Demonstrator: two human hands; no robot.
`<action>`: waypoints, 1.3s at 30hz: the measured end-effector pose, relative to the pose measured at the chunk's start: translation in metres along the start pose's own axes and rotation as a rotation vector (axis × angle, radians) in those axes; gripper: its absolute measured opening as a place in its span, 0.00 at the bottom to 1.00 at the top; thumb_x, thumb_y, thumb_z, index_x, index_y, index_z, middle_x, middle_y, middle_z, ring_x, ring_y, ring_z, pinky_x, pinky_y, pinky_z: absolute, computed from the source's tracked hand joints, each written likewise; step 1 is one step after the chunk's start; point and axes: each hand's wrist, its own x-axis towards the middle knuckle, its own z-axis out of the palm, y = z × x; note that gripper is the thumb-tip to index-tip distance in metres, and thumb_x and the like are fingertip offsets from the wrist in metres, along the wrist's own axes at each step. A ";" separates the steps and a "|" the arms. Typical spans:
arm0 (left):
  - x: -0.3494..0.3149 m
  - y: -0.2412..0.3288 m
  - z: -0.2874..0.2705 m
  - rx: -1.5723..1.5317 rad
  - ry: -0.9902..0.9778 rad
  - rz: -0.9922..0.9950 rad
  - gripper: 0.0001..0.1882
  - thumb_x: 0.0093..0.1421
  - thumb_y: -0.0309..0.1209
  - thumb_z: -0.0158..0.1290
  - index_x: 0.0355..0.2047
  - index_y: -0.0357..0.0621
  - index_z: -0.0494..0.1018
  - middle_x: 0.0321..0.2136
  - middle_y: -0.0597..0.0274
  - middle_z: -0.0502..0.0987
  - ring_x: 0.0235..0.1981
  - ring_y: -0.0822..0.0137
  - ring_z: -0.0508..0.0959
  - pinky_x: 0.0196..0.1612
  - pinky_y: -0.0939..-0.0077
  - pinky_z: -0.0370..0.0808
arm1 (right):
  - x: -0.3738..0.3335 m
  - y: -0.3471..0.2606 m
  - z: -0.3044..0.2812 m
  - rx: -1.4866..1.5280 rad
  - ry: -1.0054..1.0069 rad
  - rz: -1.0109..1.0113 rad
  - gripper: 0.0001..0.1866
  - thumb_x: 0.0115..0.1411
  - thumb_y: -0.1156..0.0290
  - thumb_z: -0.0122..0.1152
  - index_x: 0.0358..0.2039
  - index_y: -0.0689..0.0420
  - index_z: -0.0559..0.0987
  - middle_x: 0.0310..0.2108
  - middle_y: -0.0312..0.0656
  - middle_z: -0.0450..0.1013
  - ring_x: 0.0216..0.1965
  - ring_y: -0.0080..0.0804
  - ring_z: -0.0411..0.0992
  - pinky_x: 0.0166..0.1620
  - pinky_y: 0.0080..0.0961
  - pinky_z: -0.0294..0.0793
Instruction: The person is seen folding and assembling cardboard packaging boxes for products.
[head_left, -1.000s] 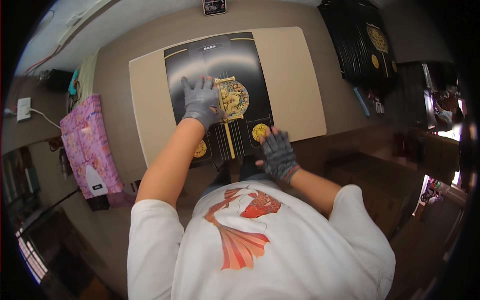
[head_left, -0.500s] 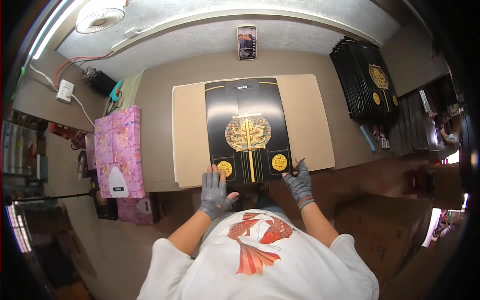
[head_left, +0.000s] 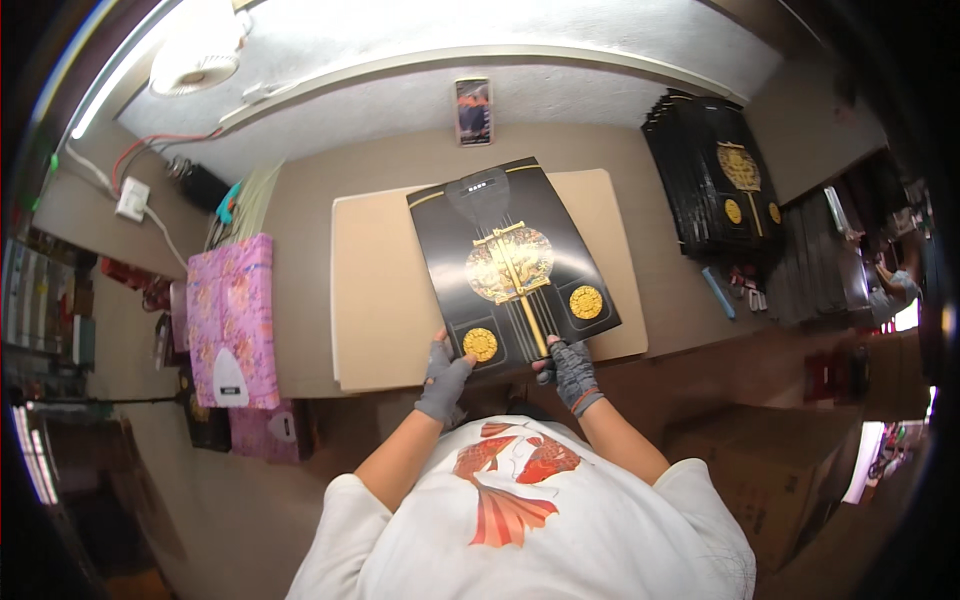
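A flat black glossy printed piece (head_left: 450, 240), shaped like a folded paper bag or sleeve, carries a gold round emblem in the middle and two gold discs low down. It is turned askew over a tan board (head_left: 380, 290). My left hand (head_left: 443, 382), in a grey fingerless glove, is closed on its lower left edge with the thumb on top. At the lower edge, right of the middle, my right hand (head_left: 571, 374) in a dark grey glove also grips it, thumb on top. The fingers beneath are hidden.
Several similar black pieces (head_left: 705, 180) stand stacked at the back right, near a blue tool (head_left: 718, 293). Pink floral packages (head_left: 232, 310) lie at the left. A phone (head_left: 474, 112) leans on the wall. A large cardboard box (head_left: 770, 470) is at the lower right.
Both hands have closed on the black piece's lower edge, the right one moving inward. The piece has turned, its lower end swinging right. The whole view has shifted slightly.
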 end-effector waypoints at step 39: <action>0.035 -0.007 0.001 -0.433 0.025 -0.492 0.23 0.68 0.40 0.49 0.58 0.41 0.63 0.43 0.54 0.78 0.41 0.63 0.81 0.43 0.67 0.79 | 0.059 -0.056 0.016 -1.077 -0.749 -0.233 0.15 0.65 0.60 0.57 0.44 0.58 0.77 0.25 0.38 0.75 0.22 0.24 0.74 0.26 0.24 0.77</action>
